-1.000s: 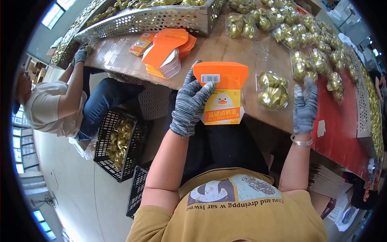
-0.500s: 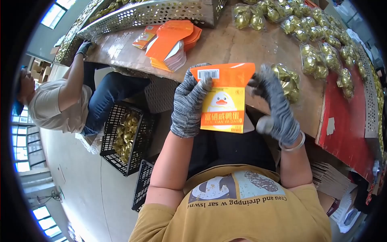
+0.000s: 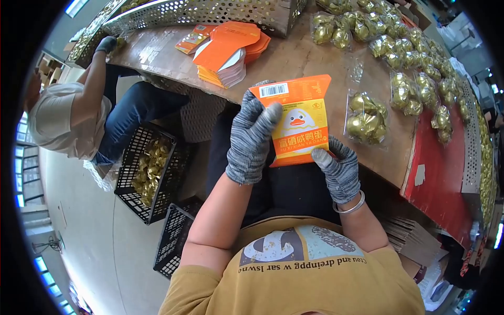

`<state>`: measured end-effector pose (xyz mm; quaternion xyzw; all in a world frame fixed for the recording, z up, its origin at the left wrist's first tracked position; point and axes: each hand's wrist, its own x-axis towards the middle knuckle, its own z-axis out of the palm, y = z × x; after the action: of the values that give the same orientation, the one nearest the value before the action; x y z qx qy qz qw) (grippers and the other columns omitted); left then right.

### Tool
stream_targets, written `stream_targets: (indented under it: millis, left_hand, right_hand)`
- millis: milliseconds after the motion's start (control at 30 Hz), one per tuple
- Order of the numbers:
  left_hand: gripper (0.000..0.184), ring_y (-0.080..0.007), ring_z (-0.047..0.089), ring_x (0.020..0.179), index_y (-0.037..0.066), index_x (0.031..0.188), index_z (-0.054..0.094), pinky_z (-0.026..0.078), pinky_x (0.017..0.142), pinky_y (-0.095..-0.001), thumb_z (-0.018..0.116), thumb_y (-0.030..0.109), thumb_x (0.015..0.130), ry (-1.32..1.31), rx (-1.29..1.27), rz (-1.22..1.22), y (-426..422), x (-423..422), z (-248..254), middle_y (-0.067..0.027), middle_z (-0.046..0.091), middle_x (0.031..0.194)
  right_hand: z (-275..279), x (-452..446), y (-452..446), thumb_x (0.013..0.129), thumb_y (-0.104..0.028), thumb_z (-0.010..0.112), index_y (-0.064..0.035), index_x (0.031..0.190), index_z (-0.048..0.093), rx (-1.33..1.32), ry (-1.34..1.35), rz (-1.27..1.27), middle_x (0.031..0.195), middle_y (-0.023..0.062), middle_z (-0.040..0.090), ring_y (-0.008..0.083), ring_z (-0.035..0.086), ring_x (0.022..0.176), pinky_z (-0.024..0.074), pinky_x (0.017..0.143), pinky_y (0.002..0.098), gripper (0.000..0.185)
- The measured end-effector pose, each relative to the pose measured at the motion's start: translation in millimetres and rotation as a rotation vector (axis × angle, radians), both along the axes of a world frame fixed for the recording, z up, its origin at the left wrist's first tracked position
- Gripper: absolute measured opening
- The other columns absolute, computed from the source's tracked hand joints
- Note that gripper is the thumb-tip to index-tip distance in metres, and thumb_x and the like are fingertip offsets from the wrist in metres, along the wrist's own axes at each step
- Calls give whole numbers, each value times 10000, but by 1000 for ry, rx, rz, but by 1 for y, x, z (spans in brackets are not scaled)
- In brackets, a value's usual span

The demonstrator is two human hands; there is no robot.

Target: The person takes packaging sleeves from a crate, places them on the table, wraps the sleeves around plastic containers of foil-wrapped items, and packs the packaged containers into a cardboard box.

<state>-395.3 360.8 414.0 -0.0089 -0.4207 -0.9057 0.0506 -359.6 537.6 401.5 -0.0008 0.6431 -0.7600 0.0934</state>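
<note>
An orange and yellow carton (image 3: 302, 137) with a white duck picture is held up in front of me. Its orange top flap with a barcode stands unfolded. My left hand (image 3: 248, 142), in a grey knit glove, grips the left edge, thumb across the front and other fingers behind. My right hand (image 3: 338, 170), gloved alike, pinches the lower right corner with its thumb in front. A clear bag of gold-wrapped balls (image 3: 366, 119) lies on the table to the right. Beyond my left hand sits a stack of flat orange cartons (image 3: 228, 50).
Several bagged gold balls (image 3: 407, 92) cover the table's right side, near a red board (image 3: 438, 170). A perforated metal tray (image 3: 210, 18) edges the back. Black crates (image 3: 149, 173) stand on the floor at left, beside a seated person (image 3: 68, 113) reaching to the table.
My right hand has come down from beside the flap to the carton's lower right corner and taken hold there. The carton is tilted slightly. The other person's arm has shifted.
</note>
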Motion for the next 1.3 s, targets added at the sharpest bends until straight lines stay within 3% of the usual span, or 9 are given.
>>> stream_targets:
  millis: [200,467,667,800,867,933,967,1067,1300]
  left_hand:
    - [333,-168,511,1109,13,1095,621,439,953,-317,716,36,777,12,-111,32,2,1,-9,-90,329,1379]
    - [392,-143,589,957,-5,1151,548,479,885,-292,699,25,790,-70,-45,-47,9,-6,-6,-70,587,1087]
    - [550,-145,593,975,-14,1258,493,478,878,-289,730,106,776,-229,17,-446,39,-16,-18,-87,610,1112]
    - [427,-154,580,1034,-32,1134,602,458,908,-296,740,131,765,-240,-80,-591,54,-31,-15,-105,514,1315]
    - [431,-159,572,1049,-39,1139,595,461,910,-308,736,131,770,-277,-71,-655,55,-34,-13,-110,485,1343]
    - [455,-160,572,1046,-40,1162,583,463,912,-316,735,136,771,-292,-114,-729,55,-36,-14,-106,495,1330]
    - [565,-133,591,978,6,1299,478,474,888,-292,719,82,794,-217,-62,-661,55,-36,-18,-76,626,1088]
    - [642,-160,577,1020,-2,1342,426,439,927,-294,721,85,778,-165,89,-521,46,-36,-26,-93,589,1173]
    - [657,-139,595,944,-8,1346,379,478,864,-274,710,97,789,-222,60,-149,8,-42,-27,-74,614,1048]
  right_hand:
    - [-1,-1,-7,820,-202,716,-16,978,671,204,-11,-12,825,20,669,55,574,725,477,665,219,248]
    - [2,2,52,884,-149,614,-27,1092,572,532,629,-313,943,55,632,158,604,833,489,763,286,245]
    - [3,-47,178,949,-225,522,-26,1133,599,591,-65,-342,1026,33,619,100,559,884,464,822,253,282]
    - [-20,-78,196,955,-280,488,-94,1110,631,590,-131,-222,956,-13,628,94,588,824,491,718,253,282]
    - [-31,-87,202,971,-220,446,-45,1113,619,614,236,-31,988,30,638,135,599,905,496,813,286,284]
    - [-31,-90,208,972,-142,421,3,1113,602,491,-41,-71,1026,69,641,165,595,973,475,891,308,272]
    - [-31,-92,207,966,-144,435,9,1110,600,608,242,13,1017,65,640,156,594,955,478,874,299,267]
    - [8,-88,183,942,-160,484,7,1107,589,506,-198,-171,1000,49,626,126,582,910,483,824,268,257]
    - [-17,-64,189,954,-206,495,11,1175,534,177,135,-264,1163,74,573,178,551,1070,448,958,323,312]
